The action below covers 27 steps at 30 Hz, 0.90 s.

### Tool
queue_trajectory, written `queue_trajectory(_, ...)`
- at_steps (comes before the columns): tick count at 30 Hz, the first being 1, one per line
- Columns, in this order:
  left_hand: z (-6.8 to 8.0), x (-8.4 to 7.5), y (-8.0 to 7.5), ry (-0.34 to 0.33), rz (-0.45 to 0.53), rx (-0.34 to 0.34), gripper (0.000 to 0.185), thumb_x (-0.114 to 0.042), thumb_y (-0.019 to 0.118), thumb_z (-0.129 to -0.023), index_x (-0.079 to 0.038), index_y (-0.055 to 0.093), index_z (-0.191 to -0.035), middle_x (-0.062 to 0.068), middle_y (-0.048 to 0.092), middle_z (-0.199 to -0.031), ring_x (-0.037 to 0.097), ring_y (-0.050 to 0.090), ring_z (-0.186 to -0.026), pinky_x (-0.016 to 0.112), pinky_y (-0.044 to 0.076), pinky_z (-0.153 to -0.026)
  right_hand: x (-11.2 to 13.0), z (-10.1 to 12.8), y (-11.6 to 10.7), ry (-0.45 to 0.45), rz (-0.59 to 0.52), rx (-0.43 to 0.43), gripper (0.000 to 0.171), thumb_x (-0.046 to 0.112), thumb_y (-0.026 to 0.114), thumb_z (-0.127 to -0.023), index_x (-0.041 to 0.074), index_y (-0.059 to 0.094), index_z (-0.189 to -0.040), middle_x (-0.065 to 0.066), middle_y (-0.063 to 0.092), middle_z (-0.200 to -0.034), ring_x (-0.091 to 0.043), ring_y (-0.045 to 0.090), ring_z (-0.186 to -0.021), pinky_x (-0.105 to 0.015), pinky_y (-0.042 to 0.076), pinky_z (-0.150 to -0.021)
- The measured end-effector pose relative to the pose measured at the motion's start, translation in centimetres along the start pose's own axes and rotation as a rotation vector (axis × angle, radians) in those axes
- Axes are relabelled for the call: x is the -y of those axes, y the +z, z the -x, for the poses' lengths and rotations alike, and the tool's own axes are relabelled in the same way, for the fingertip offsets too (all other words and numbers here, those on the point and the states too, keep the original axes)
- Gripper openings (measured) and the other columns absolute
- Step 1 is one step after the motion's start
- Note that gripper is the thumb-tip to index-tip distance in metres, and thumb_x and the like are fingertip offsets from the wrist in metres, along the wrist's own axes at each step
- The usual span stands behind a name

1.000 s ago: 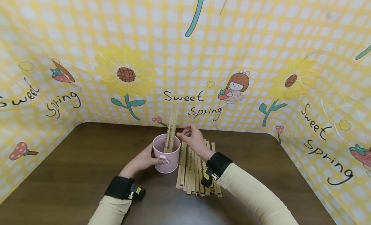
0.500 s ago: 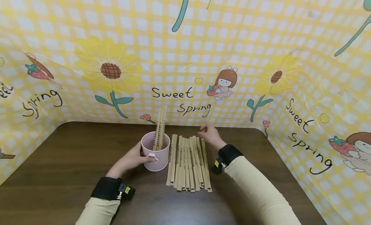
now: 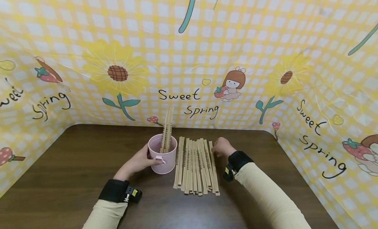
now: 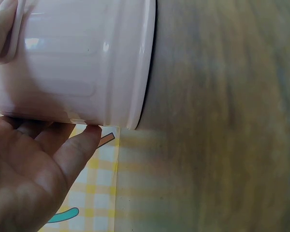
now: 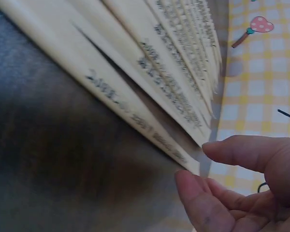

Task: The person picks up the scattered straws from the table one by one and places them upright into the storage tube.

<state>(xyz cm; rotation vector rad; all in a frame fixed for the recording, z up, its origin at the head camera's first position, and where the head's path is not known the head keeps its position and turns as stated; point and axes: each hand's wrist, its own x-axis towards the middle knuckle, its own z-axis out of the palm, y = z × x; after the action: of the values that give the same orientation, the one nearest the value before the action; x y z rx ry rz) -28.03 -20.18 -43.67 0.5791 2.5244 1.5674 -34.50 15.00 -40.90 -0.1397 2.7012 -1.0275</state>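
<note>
A pink cup (image 3: 163,156) stands on the dark wooden table (image 3: 73,163), with two wooden sticks (image 3: 166,130) upright in it. My left hand (image 3: 143,159) grips the cup's left side; in the left wrist view its fingers (image 4: 63,154) wrap round the cup's wall (image 4: 77,63). To the cup's right lies a row of several flat wooden sticks (image 3: 196,166). My right hand (image 3: 220,147) sits at the far end of the rightmost stick (image 3: 214,170). In the right wrist view, its thumb (image 5: 198,203) and forefinger (image 5: 241,152) are apart beside that stick's tip (image 5: 186,162), holding nothing.
A yellow checked backdrop (image 3: 189,58) with sunflowers and "Sweet Spring" lettering walls in the table at the back and both sides. Bare tabletop lies left of the cup and in front of the stick row.
My right hand has left the cup's sticks, swung right and come down to the far end of the rightmost stick. The left hand stays on the cup.
</note>
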Motion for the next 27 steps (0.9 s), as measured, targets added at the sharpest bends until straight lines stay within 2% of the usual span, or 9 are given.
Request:
queue_trajectory(4,-0.1,0.0,0.1,0.011,0.004,0.002,0.095,-0.018,0.083,-0.086,0.005,0.023,-0.156,0.031,0.047,-0.147,0.042,0.052,-0.132,0.047,0.048,-0.104,-0.8,-0.1,0.7,-0.014,0.011,0.029,0.052,-0.007,0.060,-0.081,0.021,0.030,-0.048,0.008,0.031,-0.047,-0.007,0.044,-0.044,-0.021,0.045,-0.054)
queue_trajectory(9,-0.1,0.2,0.1,0.021,0.001,0.003,0.094,-0.017,0.084,-0.085,0.005,0.024,-0.155,0.030,0.048,-0.146,0.041,0.052,-0.131,0.044,0.049,-0.102,-1.4,-0.6,1.3,-0.040,0.006,0.043,0.048,-0.011,0.055,-0.076,0.021,0.029,-0.051,0.009,0.022,-0.052,-0.006,0.036,-0.045,-0.021,0.039,-0.054)
queue_trajectory(13,-0.1,0.2,0.1,0.013,0.004,-0.005,0.095,-0.017,0.084,-0.085,0.004,0.025,-0.155,0.030,0.048,-0.146,0.040,0.053,-0.130,0.042,0.049,-0.102,-1.4,-0.9,1.4,-0.020,0.000,0.029,0.049,-0.011,0.055,-0.078,0.020,0.030,-0.050,0.008,0.023,-0.051,-0.007,0.035,-0.044,-0.022,0.039,-0.054)
queue_trajectory(21,-0.2,-0.1,0.2,0.041,0.000,0.002,0.093,-0.016,0.083,-0.086,0.005,0.024,-0.155,0.031,0.049,-0.144,0.042,0.052,-0.130,0.047,0.048,-0.104,-1.2,-0.4,0.7,-0.001,0.032,-0.008,0.052,-0.006,0.061,-0.085,0.019,0.036,-0.047,0.008,0.032,-0.046,-0.007,0.045,-0.041,-0.021,0.046,-0.055)
queue_trajectory(27,0.0,-0.2,0.1,0.034,0.003,-0.002,0.093,-0.015,0.083,-0.086,0.006,0.024,-0.154,0.031,0.048,-0.145,0.043,0.051,-0.131,0.048,0.047,-0.105,-0.9,0.0,0.1,-0.053,0.009,-0.037,0.053,-0.006,0.060,-0.087,0.020,0.032,-0.049,0.007,0.028,-0.046,-0.008,0.037,-0.041,-0.022,0.042,-0.055)
